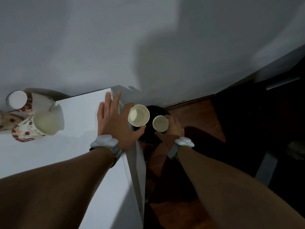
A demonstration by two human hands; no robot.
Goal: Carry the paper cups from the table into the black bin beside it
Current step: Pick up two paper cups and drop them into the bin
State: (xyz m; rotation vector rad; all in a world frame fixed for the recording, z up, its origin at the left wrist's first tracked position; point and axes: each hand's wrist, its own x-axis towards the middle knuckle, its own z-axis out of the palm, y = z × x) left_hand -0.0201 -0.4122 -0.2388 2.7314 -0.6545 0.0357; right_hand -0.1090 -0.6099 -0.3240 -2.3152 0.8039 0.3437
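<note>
Two plain paper cups are held upright, mouths up, over the black bin [149, 138], which stands on the floor against the table's right side. My left hand [115, 119] reaches across the corner of the white table [79, 116] and pinches the larger-looking cup [138, 115] between thumb and forefinger, its other fingers stretched out. My right hand [173, 129] wraps around the second cup [160, 123] from the right, just above the bin's opening. Most of the bin is hidden behind the cups and hands.
Several red-patterned paper cups [44, 123] stand and lie clustered at the table's far left by the wall. A wooden floor [189, 116] and dark furniture [264, 113] lie to the right. The white wall runs close behind the table and bin.
</note>
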